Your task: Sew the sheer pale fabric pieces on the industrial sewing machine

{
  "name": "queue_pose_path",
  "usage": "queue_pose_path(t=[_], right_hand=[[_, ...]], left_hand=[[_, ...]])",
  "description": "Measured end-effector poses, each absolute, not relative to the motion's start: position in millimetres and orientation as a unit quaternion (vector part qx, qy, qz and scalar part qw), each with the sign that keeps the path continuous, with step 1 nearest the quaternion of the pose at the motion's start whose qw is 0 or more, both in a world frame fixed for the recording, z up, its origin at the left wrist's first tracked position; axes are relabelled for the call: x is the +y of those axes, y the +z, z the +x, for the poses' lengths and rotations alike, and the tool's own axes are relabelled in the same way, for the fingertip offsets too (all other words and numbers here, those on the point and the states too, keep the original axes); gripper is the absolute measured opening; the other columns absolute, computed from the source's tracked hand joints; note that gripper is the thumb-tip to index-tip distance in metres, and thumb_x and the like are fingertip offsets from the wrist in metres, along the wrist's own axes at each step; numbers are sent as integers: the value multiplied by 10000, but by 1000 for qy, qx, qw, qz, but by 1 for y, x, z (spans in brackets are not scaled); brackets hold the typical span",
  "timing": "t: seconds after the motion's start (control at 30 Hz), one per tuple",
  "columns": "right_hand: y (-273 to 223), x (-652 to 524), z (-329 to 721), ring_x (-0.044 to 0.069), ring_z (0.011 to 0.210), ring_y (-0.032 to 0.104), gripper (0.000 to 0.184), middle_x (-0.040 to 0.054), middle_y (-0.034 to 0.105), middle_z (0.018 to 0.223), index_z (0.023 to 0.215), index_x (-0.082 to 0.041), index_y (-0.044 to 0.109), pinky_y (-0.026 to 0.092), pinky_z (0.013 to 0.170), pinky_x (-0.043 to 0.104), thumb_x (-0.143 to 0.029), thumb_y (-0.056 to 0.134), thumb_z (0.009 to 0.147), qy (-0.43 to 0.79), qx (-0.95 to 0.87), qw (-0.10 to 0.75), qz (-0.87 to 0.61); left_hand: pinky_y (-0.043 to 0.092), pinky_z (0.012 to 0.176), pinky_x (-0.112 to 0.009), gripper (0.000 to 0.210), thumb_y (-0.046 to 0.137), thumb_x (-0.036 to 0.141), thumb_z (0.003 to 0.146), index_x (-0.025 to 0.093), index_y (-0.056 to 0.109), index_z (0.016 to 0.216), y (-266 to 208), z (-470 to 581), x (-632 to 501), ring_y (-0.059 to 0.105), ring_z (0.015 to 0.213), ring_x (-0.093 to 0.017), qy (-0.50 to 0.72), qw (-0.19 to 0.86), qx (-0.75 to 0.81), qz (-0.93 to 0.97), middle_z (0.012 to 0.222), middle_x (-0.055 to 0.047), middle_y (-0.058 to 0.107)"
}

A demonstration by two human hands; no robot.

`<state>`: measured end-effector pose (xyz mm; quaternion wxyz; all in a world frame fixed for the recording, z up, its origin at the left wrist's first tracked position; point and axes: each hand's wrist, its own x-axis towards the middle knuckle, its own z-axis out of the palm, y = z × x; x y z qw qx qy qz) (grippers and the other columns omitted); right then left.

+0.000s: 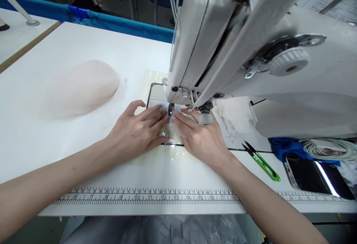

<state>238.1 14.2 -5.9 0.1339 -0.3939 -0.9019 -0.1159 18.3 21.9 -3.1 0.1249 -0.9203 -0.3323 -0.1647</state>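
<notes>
At the sewing machine's presser foot (170,109), both hands rest on the machine bed. My left hand (139,128) lies left of the foot, palm down with its fingers stretched out and the thumb apart. From the right, my right hand (202,136) reaches in, fingers extended and pointing at the needle area, partly hidden by the machine head (200,39). A small patch of thin, pale, see-through material seems to lie under the fingertips; its shape is hidden. The metal needle plate (157,94) shows beyond my left fingers.
A pale beige cup-shaped piece (89,86) lies on the white table at left. Folded pale cloth (237,114), green thread snips (262,162), a phone (318,177) and a coiled cord (329,148) are at right. A printed ruler tape (150,196) runs along the front edge.
</notes>
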Motion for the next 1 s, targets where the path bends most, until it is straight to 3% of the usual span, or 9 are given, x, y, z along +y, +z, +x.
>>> queue_pose_path(t=[0.2,0.47,0.7,0.8,0.9,1.0], right_hand=[[-5,16,238,246,1047,612,384,79,747,1035,1203,-137,652,343,1060,456,-83,519,847,-121,-900,121,-402],[-5,15,237,241,1062,602,391,82,709,1158,1214,-120,645,316,1077,445,-94,502,851,-124,-898,126,-403],[0,22,243,263,1078,593,347,87,708,1132,1114,-158,684,361,1014,434,-387,495,935,-63,-874,187,-443],[3,25,246,247,995,608,274,75,731,1006,994,-161,705,350,1026,430,-258,455,941,-82,-868,172,-459],[4,26,249,224,843,603,238,36,720,813,796,-192,696,356,1024,431,-161,469,863,-99,-860,204,-457],[3,26,252,228,877,589,261,45,709,884,889,-190,701,385,991,434,-88,474,811,-121,-861,188,-456]], left_hand=[[386,1006,-468,348,430,372,1003,177,582,1249,-6,18,24,570,1230,-241,-170,98,-338,-921,1252,-68,663],[398,954,-459,351,460,373,988,152,620,1208,-6,17,26,596,1189,-246,-175,139,-314,-923,1220,-100,677],[405,916,-428,302,485,376,979,187,645,1152,-3,16,26,620,1123,-223,-176,183,-304,-918,1167,-62,706],[406,897,-464,270,485,391,978,206,665,1055,3,4,30,637,1076,-249,-165,212,-345,-899,1125,-52,721],[413,853,-475,198,537,338,951,228,652,1070,10,-4,30,659,1002,-264,-183,234,-415,-860,1082,-39,729],[433,839,-452,304,575,355,926,217,608,1196,10,2,22,659,998,-254,-221,222,-358,-880,1147,-45,711]])
